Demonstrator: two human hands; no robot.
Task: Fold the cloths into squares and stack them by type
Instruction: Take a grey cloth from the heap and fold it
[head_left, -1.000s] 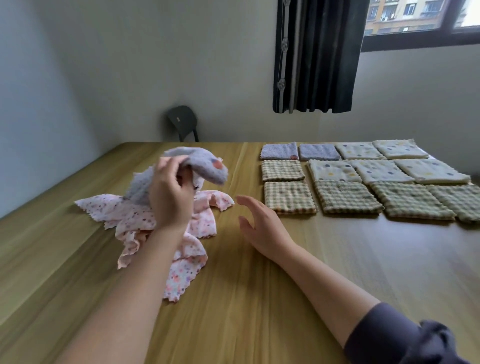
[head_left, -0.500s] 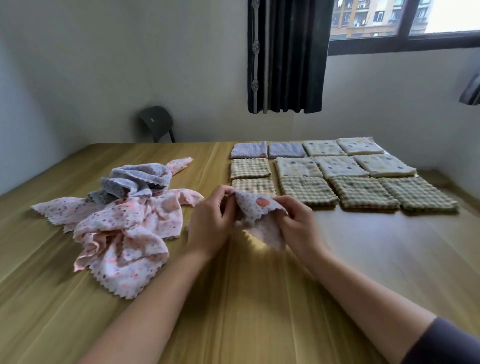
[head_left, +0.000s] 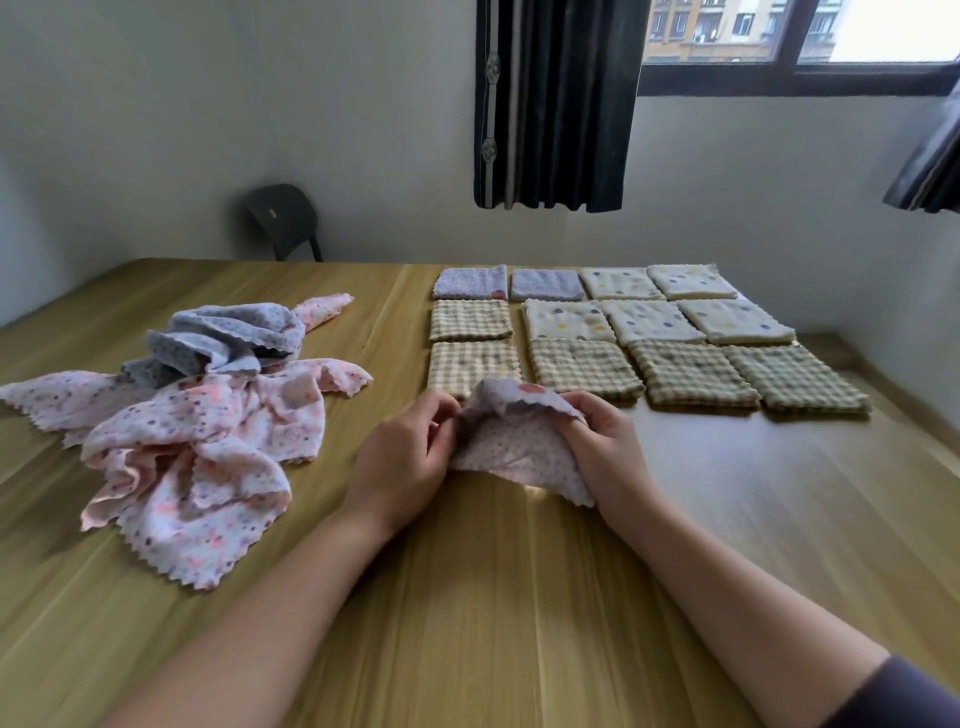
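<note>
Wooden table (head_left: 519, 597) under a pale wall (head_left: 208, 130). Mid-table, just in front of the folded rows: lilac dotted cloth (head_left: 514, 441), bunched and lifted between both hands. Pinched at its left edge by left hand (head_left: 402, 457), fingers curled, thumb against the fabric. Gripped at its right edge by right hand (head_left: 605, 441), fingers curled over the scalloped hem. One orange-red spot showing on the top fold. Lower corner drooping toward the wood by the right wrist; touching or not, cannot tell.

Directly behind, partly hidden by the cloth: nearest of five check squares (head_left: 691, 376), two stacked in a left column, three more in a row to the right. Behind that row, cream squares (head_left: 649, 322) with coloured dots, three in one row, two in the row beyond. At the far left of the back row, two lilac squares (head_left: 470, 282), side by side. All lying flat, edges close together.

Well to the left: unfolded pile (head_left: 208, 457) of pink floral cloths, crumpled, with a grey cloth (head_left: 228, 338) heaped on top toward the back.

Beyond the far edge: dark chair (head_left: 283, 218) against the wall, dark curtain (head_left: 556, 104) hanging beside a window (head_left: 800, 47).
</note>
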